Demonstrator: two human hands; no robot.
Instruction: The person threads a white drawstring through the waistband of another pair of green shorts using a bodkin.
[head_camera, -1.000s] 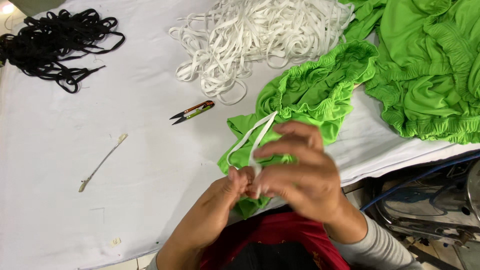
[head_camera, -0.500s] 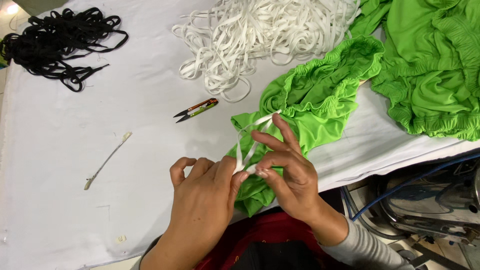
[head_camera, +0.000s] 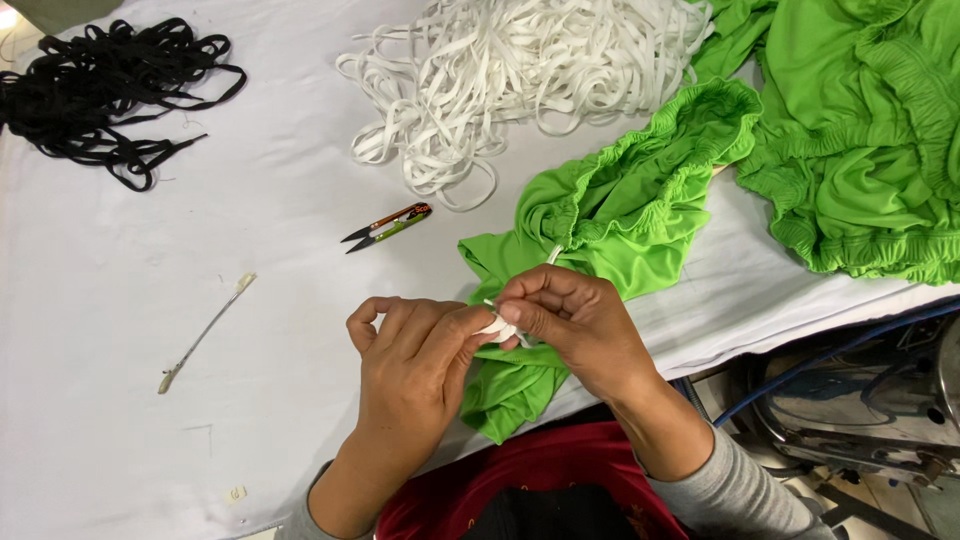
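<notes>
Both hands (head_camera: 500, 335) have closed on the white elastic (head_camera: 497, 326).

right hand (head_camera: 575, 325) fingers now curled; white elastic (head_camera: 497, 325) loop pulled short

snips (head_camera: 385, 226) left of garment (head_camera: 620, 215) | elastic pile (head_camera: 520, 70) behind | threading rod (head_camera: 205, 333) far left

White elastic end (head_camera: 497, 326) mostly hidden between fingers; green garment pile (head_camera: 870, 150) cut off at right edge.
</notes>
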